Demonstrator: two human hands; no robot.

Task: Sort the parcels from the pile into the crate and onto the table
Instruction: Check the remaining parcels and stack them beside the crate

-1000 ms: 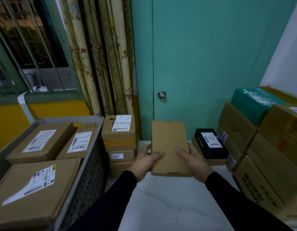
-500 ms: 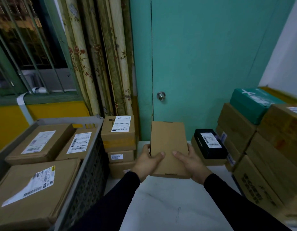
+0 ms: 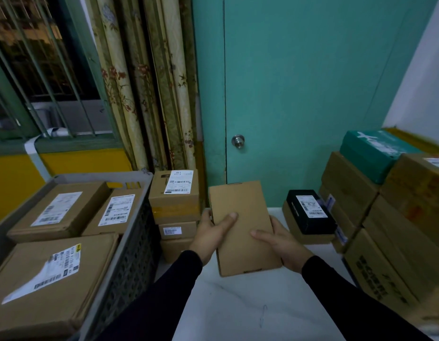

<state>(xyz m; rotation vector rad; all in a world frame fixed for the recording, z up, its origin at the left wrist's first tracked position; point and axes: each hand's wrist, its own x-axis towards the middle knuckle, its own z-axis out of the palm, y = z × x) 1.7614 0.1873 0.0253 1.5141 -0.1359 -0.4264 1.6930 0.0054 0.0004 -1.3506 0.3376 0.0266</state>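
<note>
Bare table [image 3: 258, 306] lies between the crate [image 3: 130, 257] (full) and stacked boxes [image 3: 385, 242].

Both hands on a plain brown box [image 3: 243, 227], held above the white table [image 3: 250, 311]: left hand [image 3: 208, 238] at its left edge with thumb on top, right hand [image 3: 280, 244] at its right edge. Left, a grey crate [image 3: 130, 254] with three labelled parcels inside. Just beside it, a stack of small boxes [image 3: 175, 207]. Right, a black box [image 3: 310, 211] atop a flat carton, next to a tall pile of cartons [image 3: 395, 217] topped by a green box [image 3: 376, 151].
</note>
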